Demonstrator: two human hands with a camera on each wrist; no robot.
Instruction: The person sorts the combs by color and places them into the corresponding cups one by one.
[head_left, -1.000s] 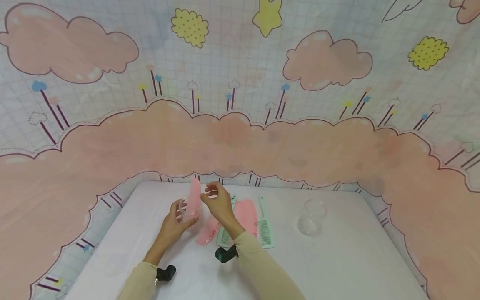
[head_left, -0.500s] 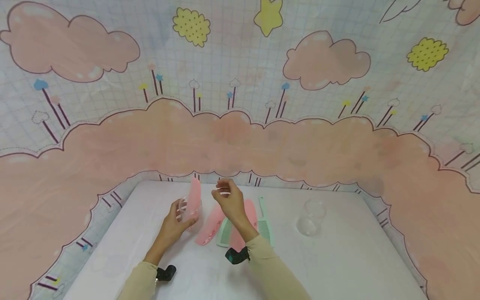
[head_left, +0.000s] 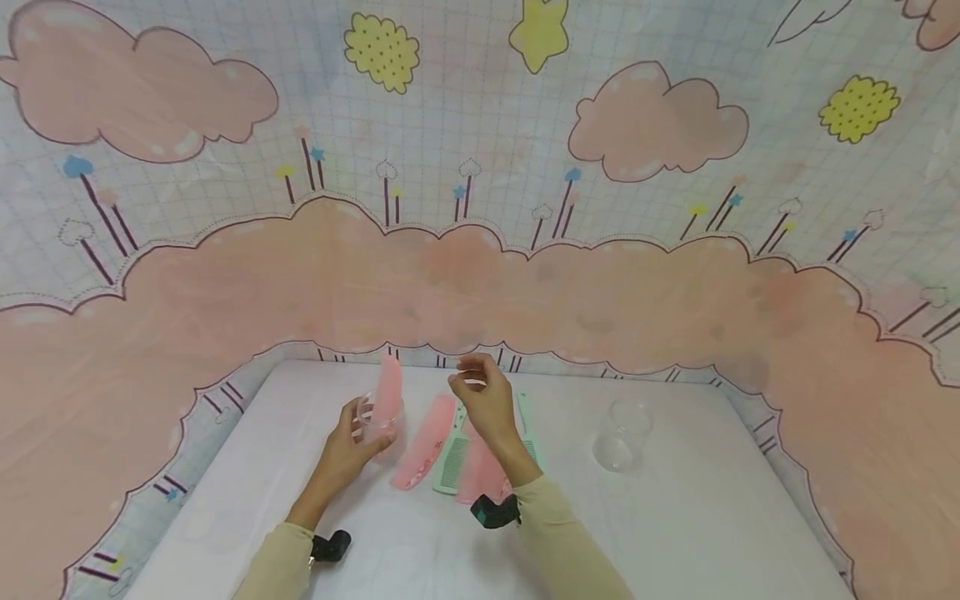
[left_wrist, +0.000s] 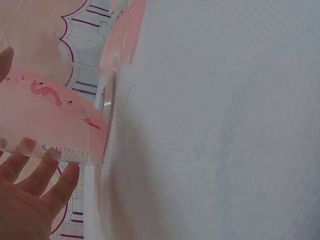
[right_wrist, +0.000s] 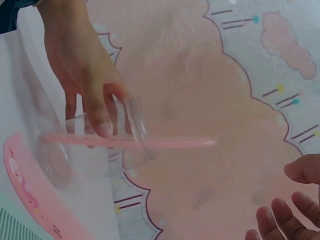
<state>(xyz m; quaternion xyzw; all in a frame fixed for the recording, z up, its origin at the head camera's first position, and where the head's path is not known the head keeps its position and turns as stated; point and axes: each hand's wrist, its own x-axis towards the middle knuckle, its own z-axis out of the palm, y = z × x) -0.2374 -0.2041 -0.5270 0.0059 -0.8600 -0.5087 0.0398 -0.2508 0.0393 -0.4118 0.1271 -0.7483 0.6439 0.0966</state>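
My left hand (head_left: 343, 446) grips a clear plastic cup (left_wrist: 108, 100) around its side, thumb on one side and fingers on the other. A pink comb (head_left: 388, 392) with a flamingo print stands in the cup, its upper end sticking out past the rim. My right hand (head_left: 486, 404) hangs over the other combs, fingers loosely bent and holding nothing. Below it lie a pink comb (head_left: 423, 446), a green comb (head_left: 452, 467) with a handle, and another pink comb (head_left: 478, 479). A second green comb (head_left: 525, 412) is partly hidden behind the right hand.
Another clear cup (head_left: 619, 450) stands on the white table (head_left: 697, 517), right of the combs. A cloth backdrop (head_left: 480, 292) printed with clouds rises behind the table's far edge. Each wrist carries a small black camera (head_left: 495, 511).
My right hand has moved right, away from the comb in the cup, and now covers part of the combs on the table. My left hand and the cup have stayed in place.
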